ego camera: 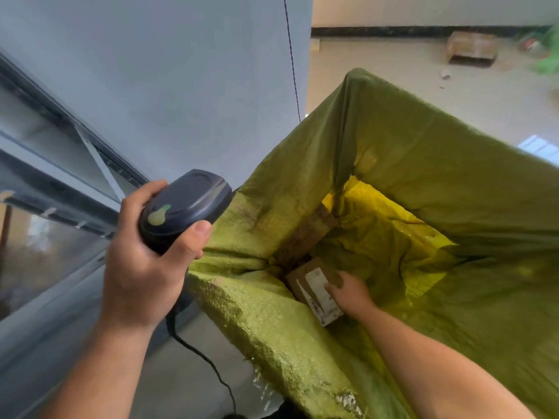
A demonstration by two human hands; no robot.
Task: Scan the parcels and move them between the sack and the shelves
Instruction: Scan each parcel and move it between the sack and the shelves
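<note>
My left grip is clutching a dark scanner beside the sack. Inside it, my right grip is grasping a brown, white-labelled parcel.

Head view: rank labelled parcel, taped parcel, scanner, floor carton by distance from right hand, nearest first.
From the right hand:
1. labelled parcel: in its grip, inside the sack.
2. taped parcel: just beyond, same sack.
3. scanner: in the left hand, outside the sack.
4. floor carton: by far wall.
</note>
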